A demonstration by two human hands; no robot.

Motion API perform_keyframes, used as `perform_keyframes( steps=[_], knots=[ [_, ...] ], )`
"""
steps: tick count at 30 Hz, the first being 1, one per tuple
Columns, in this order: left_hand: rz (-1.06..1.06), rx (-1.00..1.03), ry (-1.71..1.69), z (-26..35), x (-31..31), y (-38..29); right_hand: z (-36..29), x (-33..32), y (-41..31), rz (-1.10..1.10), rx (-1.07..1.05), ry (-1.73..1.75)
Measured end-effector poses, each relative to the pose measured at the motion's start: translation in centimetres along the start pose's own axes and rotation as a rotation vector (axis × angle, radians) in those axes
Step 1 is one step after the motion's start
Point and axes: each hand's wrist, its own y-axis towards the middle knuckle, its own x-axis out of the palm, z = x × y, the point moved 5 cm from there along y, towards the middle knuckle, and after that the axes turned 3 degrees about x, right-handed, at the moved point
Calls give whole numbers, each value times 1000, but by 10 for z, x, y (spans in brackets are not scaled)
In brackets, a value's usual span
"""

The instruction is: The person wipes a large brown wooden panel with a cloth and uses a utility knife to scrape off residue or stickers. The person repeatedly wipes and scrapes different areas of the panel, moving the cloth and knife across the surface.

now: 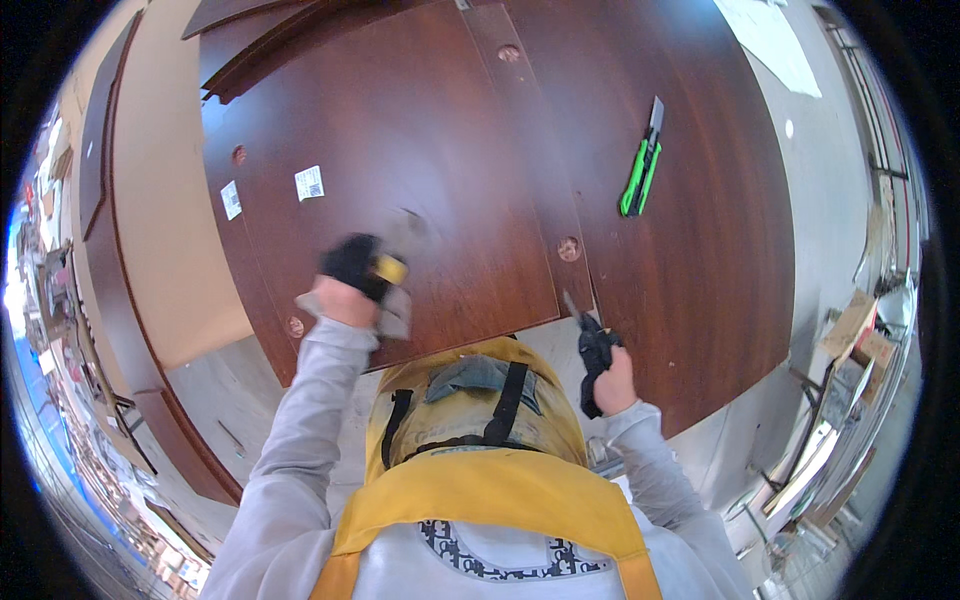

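My left hand (352, 274) wears a black glove and is blurred over the dark reddish-brown wood-grain panel (450, 142). A pale cloth (394, 315) is bunched in its grip, with a small yellow piece (391, 270) showing at the fingers; what that is stays unclear. My right hand (606, 375), also in a black glove, grips a small tool (573, 306) whose narrow metal blade points up and left near the panel's front edge. Beyond it, a green snap-off utility knife (641, 176) lies on a neighbouring brown panel (705, 247), its blade out.
Two white printed labels (309, 183) (230, 200) stick to the panel's left side. Round recesses (569, 248) dot its side strips. Dark moulded boards (262, 56) lie at the far left edge. Long brown boards (124, 247) stretch along the left. Cardboard boxes (862, 337) stand at right.
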Motion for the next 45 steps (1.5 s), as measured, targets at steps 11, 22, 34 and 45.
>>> perform_keyframes(
  steps=[11, 22, 34, 45],
  knots=[
    [336, -559, 348, -134, -1, -36, -74, 176, -77, -164, -494, -288],
    [249, -593, 411, -113, -14, -16, -61, 132, -60, 61, -268, -561],
    [178, -130, 260, -60, 9, 69, -35, 34, -14, 167, -224, -717],
    [269, -75, 77, -47, 8, 91, -54, 8, 26, -118, -475, -835]
  ],
)
